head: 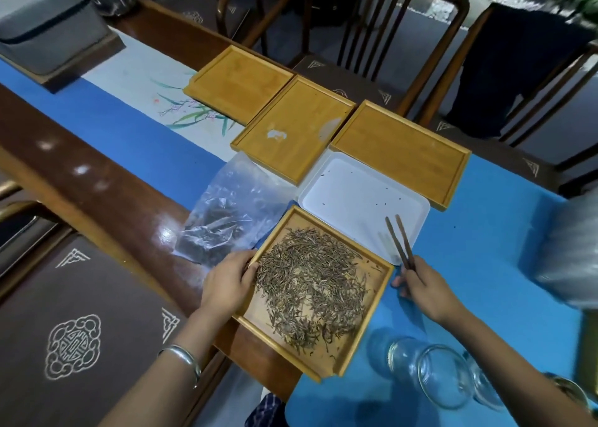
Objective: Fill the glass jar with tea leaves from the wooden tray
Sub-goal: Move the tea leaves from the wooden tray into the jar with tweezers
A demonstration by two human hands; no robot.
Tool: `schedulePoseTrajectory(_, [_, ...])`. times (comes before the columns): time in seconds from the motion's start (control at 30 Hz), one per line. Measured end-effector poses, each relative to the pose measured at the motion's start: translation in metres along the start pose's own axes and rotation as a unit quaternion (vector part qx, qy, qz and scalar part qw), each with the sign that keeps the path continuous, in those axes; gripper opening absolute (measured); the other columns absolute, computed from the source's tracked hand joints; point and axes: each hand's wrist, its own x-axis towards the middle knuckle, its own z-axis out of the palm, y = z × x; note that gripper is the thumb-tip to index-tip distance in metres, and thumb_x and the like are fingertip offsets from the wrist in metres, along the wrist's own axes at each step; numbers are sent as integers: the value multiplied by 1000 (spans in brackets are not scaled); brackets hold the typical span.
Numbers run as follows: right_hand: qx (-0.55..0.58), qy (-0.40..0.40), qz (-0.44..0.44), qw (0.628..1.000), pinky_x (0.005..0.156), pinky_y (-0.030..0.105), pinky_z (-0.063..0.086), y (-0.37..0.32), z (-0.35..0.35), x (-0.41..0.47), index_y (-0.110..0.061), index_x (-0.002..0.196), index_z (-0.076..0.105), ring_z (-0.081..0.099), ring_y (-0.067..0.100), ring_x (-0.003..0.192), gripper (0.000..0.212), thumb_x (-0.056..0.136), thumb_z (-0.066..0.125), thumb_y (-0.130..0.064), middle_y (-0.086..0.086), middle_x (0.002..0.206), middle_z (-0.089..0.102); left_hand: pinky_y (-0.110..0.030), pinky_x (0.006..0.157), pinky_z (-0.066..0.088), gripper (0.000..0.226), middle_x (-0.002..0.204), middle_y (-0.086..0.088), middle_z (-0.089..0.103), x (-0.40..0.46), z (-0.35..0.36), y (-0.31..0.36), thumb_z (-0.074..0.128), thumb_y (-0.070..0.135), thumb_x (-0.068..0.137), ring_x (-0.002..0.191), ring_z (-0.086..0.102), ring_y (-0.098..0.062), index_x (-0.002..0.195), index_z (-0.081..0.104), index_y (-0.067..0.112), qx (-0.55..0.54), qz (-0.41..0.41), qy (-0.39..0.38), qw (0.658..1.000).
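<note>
A square wooden tray (377, 316) lies near the table's front edge with a spread of dry tea leaves (310, 287) in it. My left hand (229, 281) grips the tray's left rim, thumb over the edge. My right hand (424, 289) is to the right of the tray and holds dark wooden tweezers (399, 242), tips pointing up over the white tray. A clear glass jar (430, 368) lies on its side on the blue mat at the lower right, its mouth toward me and nothing visible inside.
A white plastic tray (359, 190) with a few leaf bits sits behind the wooden tray. Three bare wooden trays (401, 148) line the far side. A clear plastic bag (226, 213) of dark tea lies to the left. Chairs stand beyond the table.
</note>
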Motion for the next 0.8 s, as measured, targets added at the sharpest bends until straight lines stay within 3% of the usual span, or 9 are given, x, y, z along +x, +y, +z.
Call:
schedulePoseTrajectory(0.07, [0,-30,-5,1000,68,48,55,-6,5,-2,-14,87,47,65,24,64,17,98,47,-27,6,74,68,-41,86,52,28,121,2,67,1,-1,-1,55,29,96,108,63,-20,123,63,24,-2,-1,-5,1000])
schedulePoseTrajectory(0.2, [-35,-75,-2,997,57,34,56,-14,12,-2,-11,85,41,69,18,58,35,84,72,-27,2,60,63,-40,85,51,29,121,0,66,1,0,0,55,28,97,110,63,-23,124,63,22,6,0,-4,1000])
schedulePoseTrajectory(0.3, [-10,-59,20,998,60,42,59,-16,17,0,-11,82,38,70,28,59,35,85,71,-20,9,59,64,-40,83,50,28,119,-2,67,-2,2,2,52,28,98,107,63,-25,123,62,21,13,2,8,1000])
schedulePoseTrajectory(0.6, [-37,-40,34,998,49,31,57,-30,23,3,-11,78,39,68,22,49,27,86,64,-8,10,52,67,-41,77,50,26,117,-2,65,-12,1,7,45,28,100,101,64,-28,121,58,21,41,-1,10,999])
schedulePoseTrajectory(0.8, [-28,-22,-3,999,51,39,58,-56,12,1,-12,76,37,68,24,48,30,84,66,-10,11,51,65,-34,71,42,23,107,-3,64,-16,-16,6,45,28,101,102,61,-26,115,60,18,4,4,50,999])
